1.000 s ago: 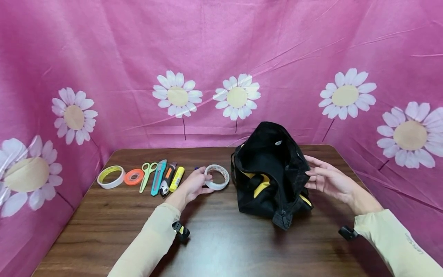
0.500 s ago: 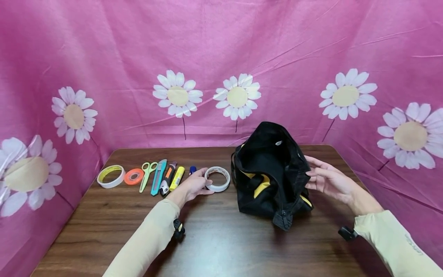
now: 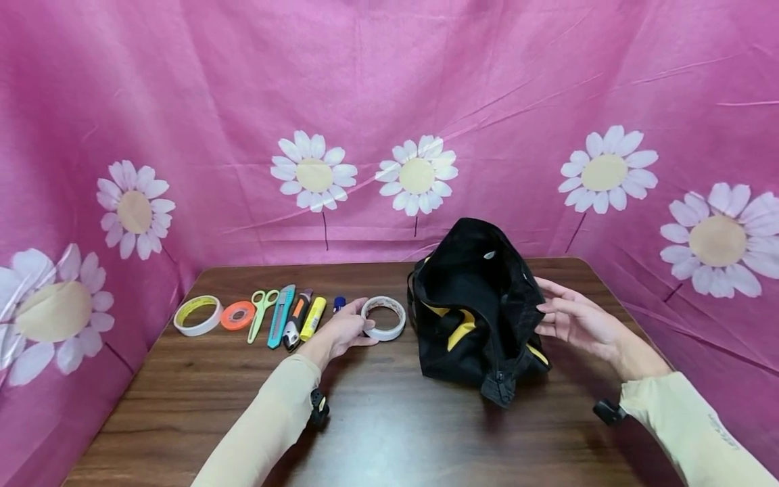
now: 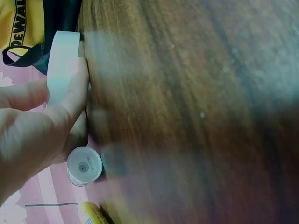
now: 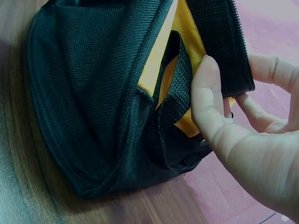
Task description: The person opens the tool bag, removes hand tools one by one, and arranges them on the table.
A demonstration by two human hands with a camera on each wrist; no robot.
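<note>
My left hand (image 3: 342,330) holds a white roll of tape (image 3: 398,323) at its left side, the roll lying flat on the table. In the left wrist view, thumb and fingers (image 4: 80,77) lie around the white band. To the right stands a black and yellow tool bag (image 3: 450,352) with its mouth wide open. My right hand (image 3: 578,323) pinches the bag's right edge; in the right wrist view, the thumb lies by the yellow panel (image 5: 191,35) and other fingers sit behind the zip flap (image 5: 224,70).
Left of my left hand lie a blue-capped tube (image 3: 339,303), a yellow stick (image 3: 313,318), an orange-black cutter (image 3: 296,318), a teal cutter (image 3: 281,314), green scissors (image 3: 260,318), an orange tape roll (image 3: 238,315) and another white roll (image 3: 209,325). A pink flowered cloth (image 3: 365,67) hangs behind.
The tape roll has come down slightly toward the table with my left hand, and more of the blue-capped tube shows. My right hand stays at the bag.
</note>
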